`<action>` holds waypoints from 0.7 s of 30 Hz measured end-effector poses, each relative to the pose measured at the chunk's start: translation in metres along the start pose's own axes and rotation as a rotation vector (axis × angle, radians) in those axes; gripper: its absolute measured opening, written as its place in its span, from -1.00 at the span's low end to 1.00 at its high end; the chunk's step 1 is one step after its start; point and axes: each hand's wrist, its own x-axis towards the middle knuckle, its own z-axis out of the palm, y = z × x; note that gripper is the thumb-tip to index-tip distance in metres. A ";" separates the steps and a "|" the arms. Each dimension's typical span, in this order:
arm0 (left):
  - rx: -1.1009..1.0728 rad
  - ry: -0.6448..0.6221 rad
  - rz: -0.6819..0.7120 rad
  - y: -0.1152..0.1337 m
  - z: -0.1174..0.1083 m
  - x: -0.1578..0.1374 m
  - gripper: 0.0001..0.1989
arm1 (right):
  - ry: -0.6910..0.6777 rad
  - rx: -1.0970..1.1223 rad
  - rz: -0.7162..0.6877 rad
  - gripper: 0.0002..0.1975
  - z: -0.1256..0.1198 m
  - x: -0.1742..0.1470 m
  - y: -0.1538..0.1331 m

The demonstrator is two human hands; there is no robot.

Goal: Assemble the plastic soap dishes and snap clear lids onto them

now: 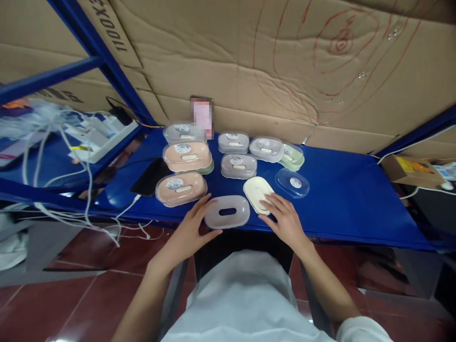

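Observation:
A grey oval dish part with a slot in its middle [237, 216] lies at the table's front edge. My left hand [194, 230] is at its left end, fingers and thumb spread to either side of it. Beside it on the right is a cream oval dish part [254, 192], turned at a slant. My right hand [285, 221] holds its lower right edge, fingertips on top and thumb at the near side. A clear lid with a round label [292, 183] lies behind my right hand. Left of the grey part sits a peach lidded box [181, 189].
More lidded boxes stand behind: a peach one [187, 156], several grey ones [238, 166] and a green one [294, 157]. A black phone-like slab [151, 178] with a white cable lies at left. White power strips [103, 142], cables and an open cardboard box [409, 172] flank the blue table.

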 end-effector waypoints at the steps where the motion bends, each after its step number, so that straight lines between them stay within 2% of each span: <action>1: -0.024 0.003 0.002 0.001 0.000 0.001 -0.24 | 0.040 0.041 0.018 -0.69 0.000 0.001 0.001; 5: -0.099 0.007 0.048 0.003 0.006 0.012 -0.14 | 0.166 0.277 0.079 -0.73 -0.010 0.001 0.005; 9: -0.109 -0.005 0.097 0.010 0.014 0.031 -0.05 | -0.017 0.402 -0.040 -0.71 -0.020 0.003 -0.006; 12: -0.106 -0.006 0.169 0.012 0.020 0.044 -0.16 | -0.118 0.405 -0.097 -0.66 -0.018 0.008 -0.013; 16: -0.097 0.040 0.248 0.005 0.027 0.050 -0.42 | -0.134 0.370 -0.099 -0.66 -0.014 0.012 -0.011; 21: -0.103 0.076 0.245 0.000 0.031 0.047 -0.40 | -0.105 0.290 -0.134 -0.72 -0.006 0.011 -0.010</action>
